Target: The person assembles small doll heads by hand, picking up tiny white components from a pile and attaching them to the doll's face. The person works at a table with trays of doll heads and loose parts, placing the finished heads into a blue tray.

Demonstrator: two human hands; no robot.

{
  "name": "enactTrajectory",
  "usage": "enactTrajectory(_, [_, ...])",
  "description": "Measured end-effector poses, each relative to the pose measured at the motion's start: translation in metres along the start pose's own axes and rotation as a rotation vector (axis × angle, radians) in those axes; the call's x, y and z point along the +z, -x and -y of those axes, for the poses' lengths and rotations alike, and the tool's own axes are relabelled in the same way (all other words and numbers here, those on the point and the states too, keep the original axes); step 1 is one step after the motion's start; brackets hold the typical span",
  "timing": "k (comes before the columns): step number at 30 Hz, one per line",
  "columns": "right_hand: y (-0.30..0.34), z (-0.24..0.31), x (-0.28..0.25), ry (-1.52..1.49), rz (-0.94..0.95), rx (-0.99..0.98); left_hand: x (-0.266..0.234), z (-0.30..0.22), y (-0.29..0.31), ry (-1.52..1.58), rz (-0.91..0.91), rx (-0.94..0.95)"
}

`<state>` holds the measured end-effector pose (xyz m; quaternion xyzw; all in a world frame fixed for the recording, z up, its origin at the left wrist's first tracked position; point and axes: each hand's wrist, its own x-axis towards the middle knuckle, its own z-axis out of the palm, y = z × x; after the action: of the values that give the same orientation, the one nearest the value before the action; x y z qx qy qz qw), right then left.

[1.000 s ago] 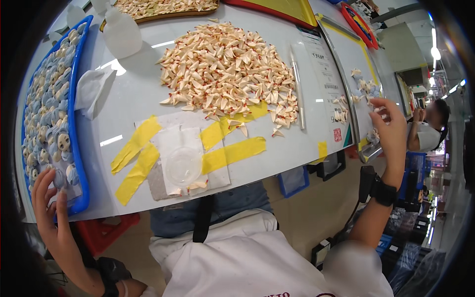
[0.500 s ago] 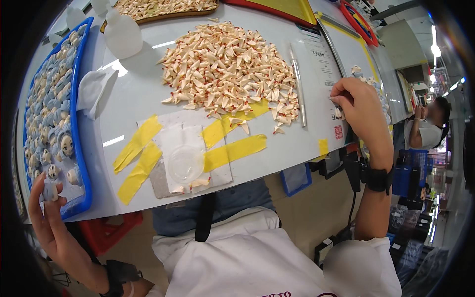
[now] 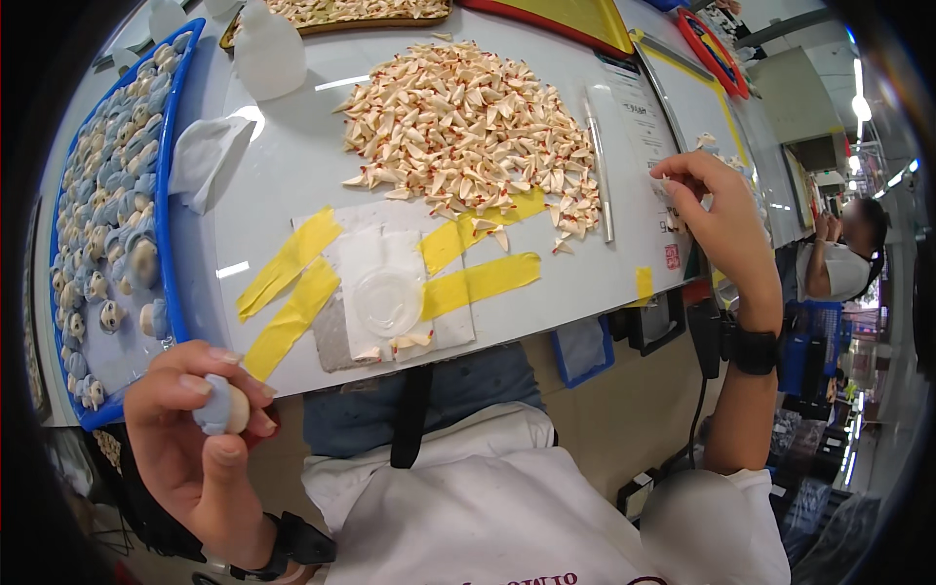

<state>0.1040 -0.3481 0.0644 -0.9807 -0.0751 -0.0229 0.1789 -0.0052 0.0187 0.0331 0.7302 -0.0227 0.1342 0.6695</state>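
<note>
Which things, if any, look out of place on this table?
A few cream pieces lie on the paper beside the clear dish, apart from the main pile. They look stray, though possibly set there deliberately.

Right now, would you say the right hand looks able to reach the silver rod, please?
Probably yes: the right hand is just right of the silver rod, with only a flat printed sheet between them, though its fingers may hold something small.

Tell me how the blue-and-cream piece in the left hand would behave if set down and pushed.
The blue-and-cream piece would probably roll or rock, since its outline looks rounded. It is likely light, being small within the left hand. It seems fairly stiff: no denting shows under the grip.
</note>
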Motion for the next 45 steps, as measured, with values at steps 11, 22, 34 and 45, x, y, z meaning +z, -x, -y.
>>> enactTrajectory(11, [0.018, 0.036, -0.011, -0.398, -0.169, -0.054, 0.015, 0.007, 0.007, 0.313, 0.092, -0.116])
enactTrajectory(22, [0.037, 0.072, 0.019, -1.179, 0.06, 0.01, 0.034, 0.011, 0.009, 0.464, 0.119, -0.292])
enactTrajectory(34, [0.013, 0.131, 0.04, -0.713, 0.151, -0.245, 0.028, 0.018, 0.01, 0.413, -0.037, -0.315])
enactTrajectory(45, [-0.003, 0.181, 0.045, -0.066, 0.076, -0.589, 0.012, 0.037, 0.011, 0.449, 0.097, -0.144])
